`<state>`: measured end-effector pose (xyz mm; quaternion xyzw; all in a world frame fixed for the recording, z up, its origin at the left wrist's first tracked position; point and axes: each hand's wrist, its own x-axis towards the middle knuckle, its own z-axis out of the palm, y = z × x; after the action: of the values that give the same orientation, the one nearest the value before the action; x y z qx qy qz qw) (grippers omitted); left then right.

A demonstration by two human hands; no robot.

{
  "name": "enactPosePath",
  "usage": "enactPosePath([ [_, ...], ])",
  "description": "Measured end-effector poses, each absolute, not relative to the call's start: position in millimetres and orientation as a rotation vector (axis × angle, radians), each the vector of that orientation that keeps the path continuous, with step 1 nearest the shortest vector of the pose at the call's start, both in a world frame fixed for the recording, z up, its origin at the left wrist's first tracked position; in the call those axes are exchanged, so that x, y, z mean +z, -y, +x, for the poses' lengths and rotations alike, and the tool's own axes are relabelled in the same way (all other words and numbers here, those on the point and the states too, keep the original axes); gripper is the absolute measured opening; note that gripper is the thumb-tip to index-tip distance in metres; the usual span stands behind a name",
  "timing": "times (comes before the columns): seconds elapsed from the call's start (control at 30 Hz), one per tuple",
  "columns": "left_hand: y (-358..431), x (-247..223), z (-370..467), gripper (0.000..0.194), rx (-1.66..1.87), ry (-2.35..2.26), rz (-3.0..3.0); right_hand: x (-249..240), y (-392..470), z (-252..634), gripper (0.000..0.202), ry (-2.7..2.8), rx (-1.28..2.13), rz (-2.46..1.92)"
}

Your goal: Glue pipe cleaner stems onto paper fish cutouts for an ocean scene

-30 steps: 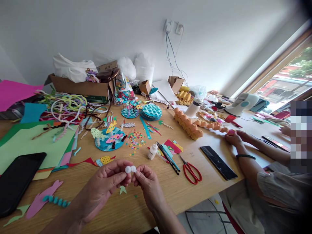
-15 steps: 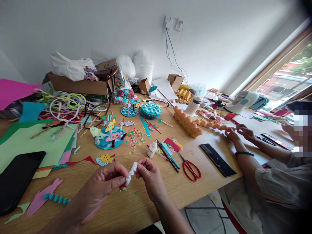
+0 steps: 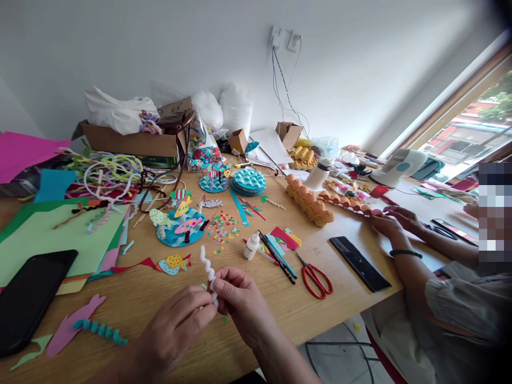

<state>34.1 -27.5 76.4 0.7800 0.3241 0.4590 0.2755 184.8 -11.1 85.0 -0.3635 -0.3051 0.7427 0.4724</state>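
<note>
Pinching the white, fuzzy, spiral-twisted pipe cleaner (image 3: pixel 207 264) between thumb and fingers, the right hand (image 3: pixel 242 301) grips it in its lower part, while the left hand (image 3: pixel 178 320) has its fingers drawn together around the bottom end, partly hiding it. The strand is held above the wooden counter (image 3: pixel 286 314), its free upper end pointing away from the person. It looks light and soft, probably with a thin bendable core, so the coils should flex easily yet keep their shape. The nap should resist slipping; hard squeezing might flatten the curls, so a gentle fingertip pinch near either end seems best. Left of the left hand, a turquoise coiled fuzzy stem (image 3: pixel 102 329) lies partly over a pink paper fish cutout (image 3: pixel 72 328). Beyond the right hand stands a small white squeeze bottle (image 3: pixel 251 247).
</note>
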Motion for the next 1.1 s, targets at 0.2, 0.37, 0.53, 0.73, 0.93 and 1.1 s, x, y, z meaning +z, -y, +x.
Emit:
enactPosePath([
  [0.2,18.9,65.5,27.5,0.039,1.054,-0.785,2.403,86.2,6.6,203.0,0.023,1.143,1.561,-1.096],
  [0.37,5.5,63.5,18.2,0.022,1.207,-1.015,2.470,89.2,7.7,238.7,0.010,1.964,0.894,-1.501],
  [0.53,-4.0,41.5,7.3,0.024,0.906,-1.057,2.559,70.1,9.8,249.3,0.013,2.299,0.697,-1.530],
  [0.73,-1.0,20.2,5.6,0.034,0.722,-1.043,2.611,48.2,2.8,234.3,0.012,2.452,0.565,-1.503],
  [0.93,-1.1,22.5,3.6,0.038,0.638,-1.024,2.672,48.2,-2.0,229.8,0.011,2.507,0.492,-1.531],
  [1.1,0.0,22.4,3.2,0.039,0.639,-1.018,2.678,50.6,-2.0,230.6,0.012,2.493,0.506,-1.543],
])
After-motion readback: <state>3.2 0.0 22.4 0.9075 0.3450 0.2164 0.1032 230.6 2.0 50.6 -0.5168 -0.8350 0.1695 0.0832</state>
